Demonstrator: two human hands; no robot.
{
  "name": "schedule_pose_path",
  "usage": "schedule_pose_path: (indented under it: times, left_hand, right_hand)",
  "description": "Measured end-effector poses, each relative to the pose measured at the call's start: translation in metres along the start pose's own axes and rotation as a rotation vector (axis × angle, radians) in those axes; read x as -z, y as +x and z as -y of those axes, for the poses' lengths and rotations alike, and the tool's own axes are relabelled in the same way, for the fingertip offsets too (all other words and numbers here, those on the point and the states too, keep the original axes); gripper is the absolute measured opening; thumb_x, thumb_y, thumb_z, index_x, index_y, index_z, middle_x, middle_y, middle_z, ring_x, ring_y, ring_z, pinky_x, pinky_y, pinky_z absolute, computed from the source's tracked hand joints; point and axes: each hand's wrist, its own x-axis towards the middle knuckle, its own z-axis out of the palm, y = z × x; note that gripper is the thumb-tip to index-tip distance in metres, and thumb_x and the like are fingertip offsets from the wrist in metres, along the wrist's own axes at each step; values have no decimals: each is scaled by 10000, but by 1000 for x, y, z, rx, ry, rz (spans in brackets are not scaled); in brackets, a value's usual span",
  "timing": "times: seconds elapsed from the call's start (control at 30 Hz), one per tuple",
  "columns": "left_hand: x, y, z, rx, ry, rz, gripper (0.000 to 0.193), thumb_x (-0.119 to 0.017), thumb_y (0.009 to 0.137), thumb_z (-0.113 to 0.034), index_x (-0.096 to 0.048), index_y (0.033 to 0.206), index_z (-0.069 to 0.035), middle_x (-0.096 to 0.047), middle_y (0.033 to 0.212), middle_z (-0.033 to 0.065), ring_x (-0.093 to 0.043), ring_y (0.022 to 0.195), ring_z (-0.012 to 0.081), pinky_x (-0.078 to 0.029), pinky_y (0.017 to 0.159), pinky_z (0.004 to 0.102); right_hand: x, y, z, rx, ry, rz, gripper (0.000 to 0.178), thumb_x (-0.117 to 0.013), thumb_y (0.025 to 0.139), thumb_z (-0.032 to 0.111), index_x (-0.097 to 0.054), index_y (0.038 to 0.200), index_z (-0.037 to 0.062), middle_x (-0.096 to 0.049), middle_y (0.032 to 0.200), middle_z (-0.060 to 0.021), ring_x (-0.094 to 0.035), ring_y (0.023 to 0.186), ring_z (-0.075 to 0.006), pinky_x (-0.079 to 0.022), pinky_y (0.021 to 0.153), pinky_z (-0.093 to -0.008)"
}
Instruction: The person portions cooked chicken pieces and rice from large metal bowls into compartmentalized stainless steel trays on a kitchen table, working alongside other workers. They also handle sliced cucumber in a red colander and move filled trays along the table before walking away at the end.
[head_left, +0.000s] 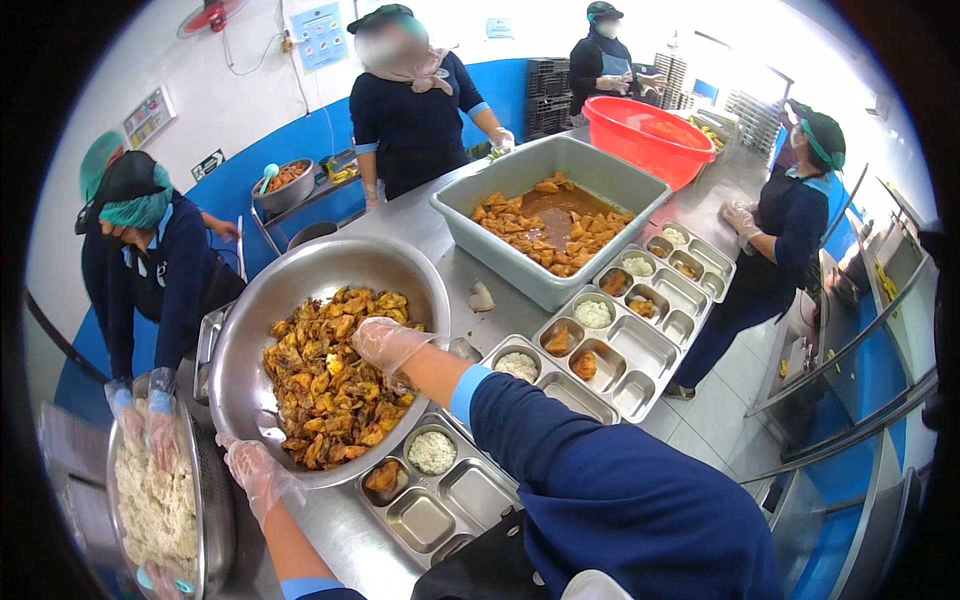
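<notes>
A wide steel bowl point(418, 275) stands on the table in front of me, filled with browned, yellow-coated fried chicken pieces point(325, 400). My right hand point(388, 347), in a clear plastic glove, reaches across into the bowl and rests on the pieces. Its fingers are bunched together, and whatever they hold is hidden. At the bowl's near left edge, my gloved left hand point(252, 472) has its fingers curled at the rim. Under my right forearm lies a steel compartment tray point(420, 518) with a round of white rice point(432, 452) and a brown fried piece point(385, 480).
More compartment trays point(640, 345) with rice and brown pieces run along the table's right side. Beyond them stand a grey tub point(455, 215) of fried triangular pieces and a red basket point(640, 150). At left, a co-worker's gloved hands point(150, 425) reach into a rice pan point(200, 500). Other people stand around the table.
</notes>
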Motion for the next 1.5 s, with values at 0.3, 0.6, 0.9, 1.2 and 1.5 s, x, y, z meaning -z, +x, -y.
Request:
schedule_pose_path:
  times: [0.3, 0.6, 0.9, 1.2, 1.5]
  left_hand:
    - [18, -10, -27, 234, -88, 119, 712, -621, 939, -159, -319, 1533, 90, -665, 1156, 295, -714, 1023, 419, -615, 838, 465]
    - [83, -25, -65, 408, -278, 125, 883, -682, 910, -159, -207, 1627, 35, -582, 1336, 300, -659, 1175, 420, -556, 989, 466]
    - [78, -22, -62, 390, -305, 161, 893, -687, 893, -98, -194, 1620, 65, -527, 1436, 352, -641, 1232, 432, -543, 1028, 444]
    - [59, -20, -50, 245, -175, 135, 912, -682, 884, -103, -173, 1618, 82, -589, 1325, 379, -641, 1203, 461, -545, 1014, 472]
    - [47, -12, -47, 267, 81, 180, 861, -631, 926, -160, -167, 1623, 40, -634, 1244, 329, -701, 1067, 397, -580, 919, 442]
  right_hand:
    - [-8, 10, -11, 81, -123, 47, 147, -630, 851, 103, -743, 942, 77, -745, 967, -163, -726, 964, -322, -587, 824, -458]
    - [-7, 6, -13, 14, 22, -67, 224, -599, 905, 145, -789, 947, 36, -766, 980, -203, -752, 949, -338, -600, 835, -454]
    - [-7, 2, -14, 119, -140, 16, 180, -620, 867, 117, -758, 962, 53, -749, 959, -191, -727, 910, -400, -588, 826, -485]
    - [7, 2, -2, -63, 87, -20, 214, -662, 920, 219, -794, 946, 52, -759, 1005, -209, -730, 969, -381, -591, 870, -459]
    - [25, -14, 23, 128, 64, -54, 168, -619, 887, 98, -782, 876, 59, -765, 957, -158, -738, 989, -302, -607, 824, -417]
